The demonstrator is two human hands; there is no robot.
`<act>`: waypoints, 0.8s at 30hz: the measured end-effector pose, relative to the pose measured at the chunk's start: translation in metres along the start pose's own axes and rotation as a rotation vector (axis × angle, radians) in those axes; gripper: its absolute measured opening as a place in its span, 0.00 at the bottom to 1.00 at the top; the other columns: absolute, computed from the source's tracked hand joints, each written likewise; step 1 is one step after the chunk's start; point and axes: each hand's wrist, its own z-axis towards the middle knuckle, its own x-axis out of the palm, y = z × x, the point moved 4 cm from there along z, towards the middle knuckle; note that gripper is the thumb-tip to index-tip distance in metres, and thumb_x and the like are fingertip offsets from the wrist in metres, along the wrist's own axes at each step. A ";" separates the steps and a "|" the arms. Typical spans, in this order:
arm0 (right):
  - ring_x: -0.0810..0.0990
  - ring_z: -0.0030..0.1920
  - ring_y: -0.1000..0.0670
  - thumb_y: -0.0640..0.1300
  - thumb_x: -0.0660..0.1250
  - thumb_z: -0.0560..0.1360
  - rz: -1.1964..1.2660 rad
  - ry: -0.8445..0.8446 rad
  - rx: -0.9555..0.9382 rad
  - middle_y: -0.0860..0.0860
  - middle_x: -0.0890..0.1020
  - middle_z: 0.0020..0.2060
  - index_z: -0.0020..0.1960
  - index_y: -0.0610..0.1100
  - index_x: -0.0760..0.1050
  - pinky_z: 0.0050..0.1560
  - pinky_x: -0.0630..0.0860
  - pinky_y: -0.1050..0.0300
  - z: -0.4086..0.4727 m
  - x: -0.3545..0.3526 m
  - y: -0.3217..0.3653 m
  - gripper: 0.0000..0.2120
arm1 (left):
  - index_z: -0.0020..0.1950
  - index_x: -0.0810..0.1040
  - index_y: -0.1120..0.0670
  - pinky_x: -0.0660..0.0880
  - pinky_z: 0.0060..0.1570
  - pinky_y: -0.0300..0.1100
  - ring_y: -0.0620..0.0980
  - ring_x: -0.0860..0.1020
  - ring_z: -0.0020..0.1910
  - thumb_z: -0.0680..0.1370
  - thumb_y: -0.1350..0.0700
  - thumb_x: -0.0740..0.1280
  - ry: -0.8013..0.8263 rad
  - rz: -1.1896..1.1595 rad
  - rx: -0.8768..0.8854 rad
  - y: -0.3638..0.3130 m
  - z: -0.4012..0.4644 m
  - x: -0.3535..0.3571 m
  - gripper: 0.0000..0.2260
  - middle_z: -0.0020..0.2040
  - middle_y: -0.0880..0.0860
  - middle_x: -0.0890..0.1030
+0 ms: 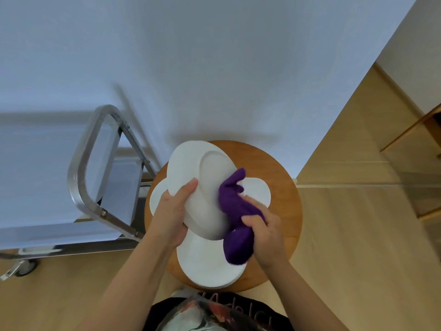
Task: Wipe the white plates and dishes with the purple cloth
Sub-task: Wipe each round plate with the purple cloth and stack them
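Note:
My left hand (175,210) grips the near left rim of a white oval dish (202,182), which is lifted and tilted with its underside facing me. The purple cloth (235,216) is bunched in my right hand (265,232) and pressed against the dish's right side. Below the dish, white plates lie on the round wooden stool (284,177): one at the left (158,197), one at the right (259,193), and a stack at the near edge (207,266).
A metal-framed cart (83,177) with pale shelves stands close to the stool's left. A white wall rises behind. Wooden floor runs to the right, with wooden furniture (417,130) at the far right edge.

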 end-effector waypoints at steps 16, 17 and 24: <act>0.73 0.51 0.69 0.42 0.64 0.72 -0.193 -0.007 -0.307 0.70 0.71 0.53 0.69 0.50 0.67 0.46 0.71 0.76 0.043 0.059 0.071 0.25 | 0.60 0.78 0.52 0.80 0.39 0.44 0.55 0.83 0.49 0.69 0.43 0.67 0.118 0.118 0.061 -0.019 -0.004 0.004 0.22 0.52 0.55 0.84; 0.74 0.50 0.67 0.42 0.63 0.71 -0.191 0.036 -0.305 0.66 0.74 0.53 0.67 0.50 0.69 0.44 0.71 0.75 0.039 0.060 0.070 0.24 | 0.60 0.78 0.53 0.80 0.39 0.45 0.55 0.83 0.50 0.69 0.43 0.67 0.107 0.101 0.062 -0.019 -0.004 0.002 0.23 0.52 0.55 0.84; 0.78 0.52 0.55 0.39 0.60 0.65 -0.175 0.334 -0.236 0.58 0.81 0.51 0.50 0.55 0.78 0.51 0.77 0.64 0.015 0.059 0.061 0.18 | 0.66 0.74 0.56 0.80 0.43 0.49 0.58 0.81 0.54 0.74 0.44 0.63 0.112 -0.110 0.007 -0.013 -0.004 -0.010 0.25 0.57 0.60 0.81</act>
